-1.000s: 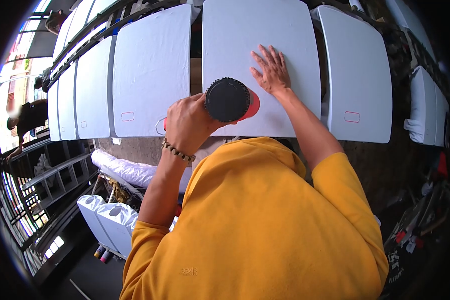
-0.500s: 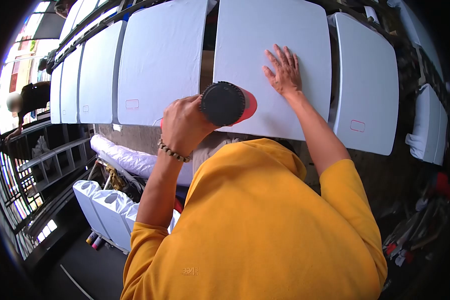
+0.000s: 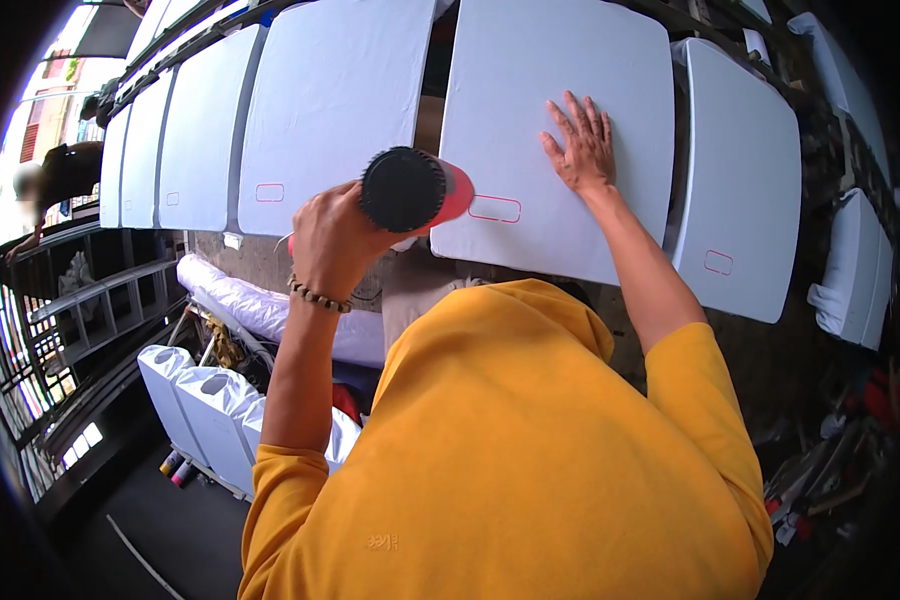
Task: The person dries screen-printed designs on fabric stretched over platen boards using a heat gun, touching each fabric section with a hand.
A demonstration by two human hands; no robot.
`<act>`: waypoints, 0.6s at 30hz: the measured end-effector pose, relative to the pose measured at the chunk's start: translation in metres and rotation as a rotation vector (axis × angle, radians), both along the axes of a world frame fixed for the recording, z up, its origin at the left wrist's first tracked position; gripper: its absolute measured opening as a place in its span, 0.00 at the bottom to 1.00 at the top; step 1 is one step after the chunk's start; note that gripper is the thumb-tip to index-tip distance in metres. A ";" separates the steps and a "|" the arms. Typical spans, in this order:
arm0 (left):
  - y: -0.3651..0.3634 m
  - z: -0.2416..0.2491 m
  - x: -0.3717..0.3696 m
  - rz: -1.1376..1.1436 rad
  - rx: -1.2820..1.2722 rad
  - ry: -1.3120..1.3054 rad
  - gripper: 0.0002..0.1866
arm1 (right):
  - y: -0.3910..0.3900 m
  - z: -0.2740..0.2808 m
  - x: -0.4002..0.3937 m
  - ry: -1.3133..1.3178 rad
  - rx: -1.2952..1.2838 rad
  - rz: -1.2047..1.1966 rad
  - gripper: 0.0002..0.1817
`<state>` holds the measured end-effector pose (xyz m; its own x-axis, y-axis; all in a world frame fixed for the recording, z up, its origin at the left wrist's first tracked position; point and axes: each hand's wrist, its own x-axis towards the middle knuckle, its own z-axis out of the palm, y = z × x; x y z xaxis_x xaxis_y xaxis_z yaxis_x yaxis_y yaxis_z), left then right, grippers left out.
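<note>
My left hand [image 3: 332,235], a beaded bracelet at its wrist, is wrapped round a red and black heat gun [image 3: 403,190]. Its round black back end faces up at me, and the red barrel points right, over the near left corner of a white cloth-covered panel [image 3: 530,80]. A red rounded outline [image 3: 495,209] is marked on that panel beside the barrel. The handle is mostly hidden by my fingers. Flat on the same panel, toward its right side, lies my right hand [image 3: 583,155] with its fingers spread and nothing in it.
Similar white panels stand to the left [image 3: 330,110] and right [image 3: 735,170], several with red outlines. White-wrapped pieces [image 3: 205,410] and a shiny pale roll [image 3: 240,295] lie at lower left. Metal racks [image 3: 100,290] and another person [image 3: 65,180] are at far left.
My left hand has moved left with the heat gun, uncovering the red outline on the panel. My right hand stays flat at about the same spot, while the view has shifted slightly.
</note>
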<state>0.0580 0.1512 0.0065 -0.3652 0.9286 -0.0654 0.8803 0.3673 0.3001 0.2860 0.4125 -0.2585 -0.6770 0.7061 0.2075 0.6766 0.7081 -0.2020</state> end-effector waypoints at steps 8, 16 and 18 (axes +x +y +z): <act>0.010 0.000 0.022 -0.134 0.162 -0.202 0.22 | 0.004 0.000 0.000 0.019 0.051 0.033 0.33; -0.137 0.066 -0.101 0.067 0.431 -0.039 0.26 | 0.012 -0.015 0.002 -0.008 0.108 0.034 0.33; -0.158 0.068 -0.141 0.308 0.357 -0.068 0.28 | -0.005 -0.004 -0.031 0.019 0.066 -0.018 0.30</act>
